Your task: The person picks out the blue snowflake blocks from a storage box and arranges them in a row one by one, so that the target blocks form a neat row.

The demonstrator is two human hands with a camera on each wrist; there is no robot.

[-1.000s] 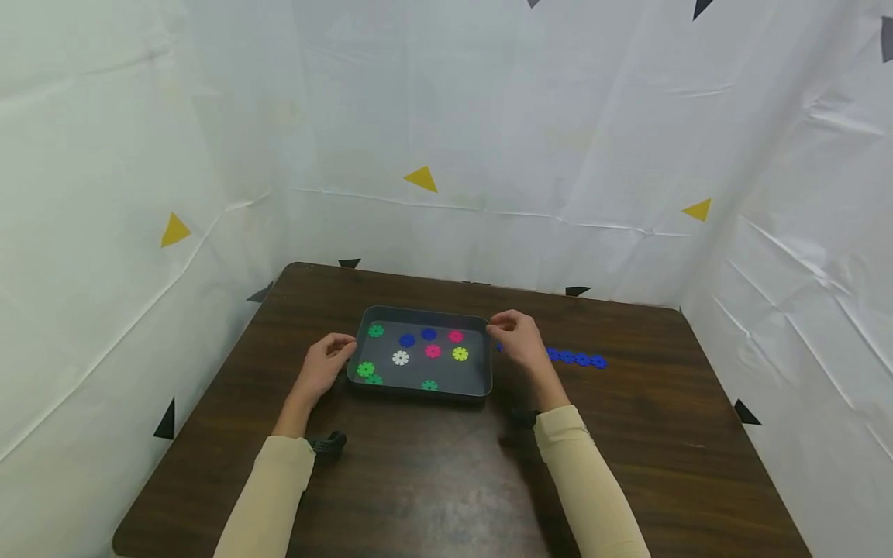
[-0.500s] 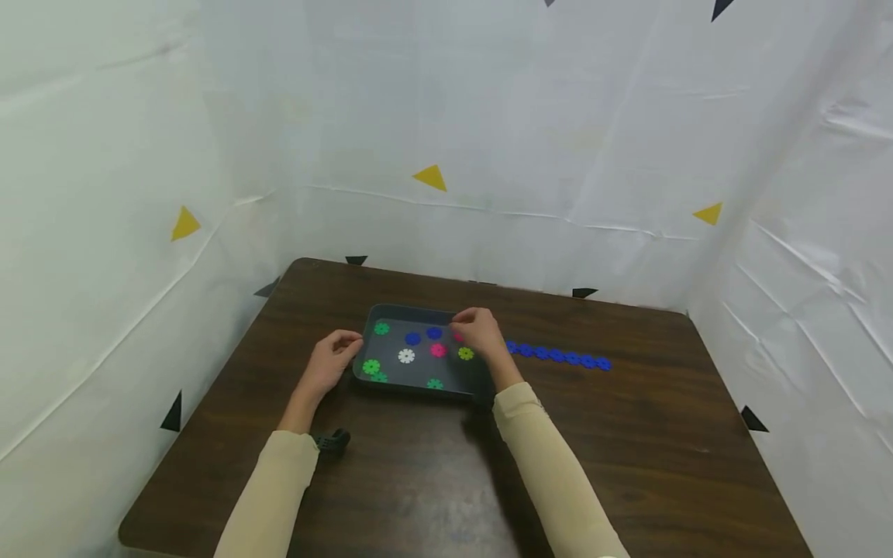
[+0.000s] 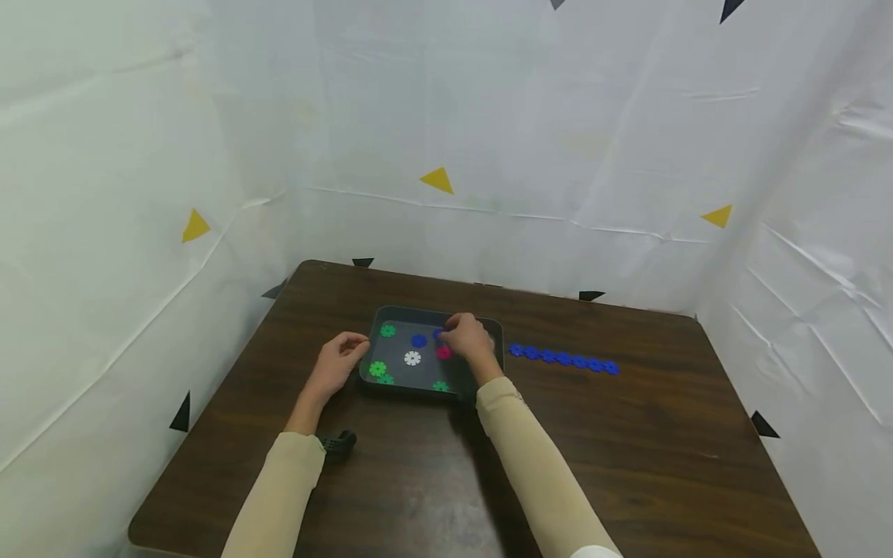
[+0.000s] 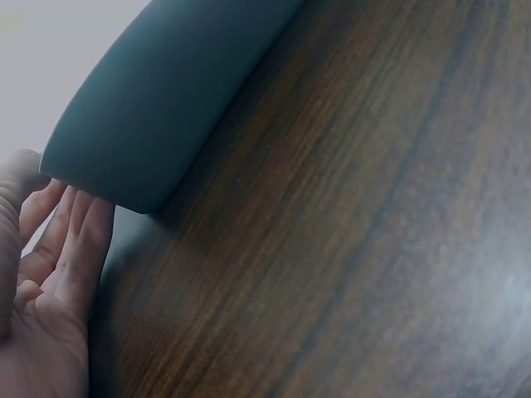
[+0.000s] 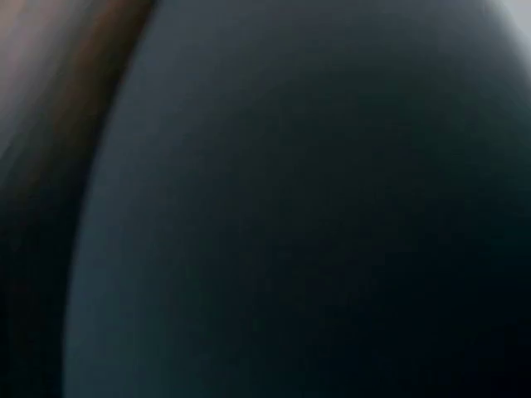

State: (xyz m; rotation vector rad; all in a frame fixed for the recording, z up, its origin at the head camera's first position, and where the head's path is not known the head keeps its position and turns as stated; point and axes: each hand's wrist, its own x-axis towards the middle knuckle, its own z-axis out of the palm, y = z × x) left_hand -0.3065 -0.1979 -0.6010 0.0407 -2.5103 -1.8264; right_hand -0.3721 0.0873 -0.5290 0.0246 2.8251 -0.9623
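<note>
A dark grey tray point(image 3: 432, 394) holds loose flower-shaped plastic discs: green discs point(image 3: 377, 369), a white disc point(image 3: 412, 358), a pink disc point(image 3: 443, 353) and a blue disc point(image 3: 418, 341). At the tray's left side, my left hand point(image 3: 338, 363) grips the rim; the left wrist view has its thumb on the rim and fingers against the outer wall. My right hand point(image 3: 469, 338) is over the tray's right part, fingertips right at a second blue disc point(image 3: 438, 334); I cannot tell whether they pinch it. The right wrist view shows mostly blurred dark tray wall point(image 5: 116, 274).
To the right of the tray, a row of joined blue discs point(image 3: 563, 359) lies on the brown wooden table point(image 3: 670, 434). White sheeting point(image 3: 530, 139) with yellow and black triangles surrounds the table at the back and sides.
My right hand has moved left from the tray's right rim to over the blue disc inside, uncovering more of the blue row. My left hand stays on the tray's left rim.
</note>
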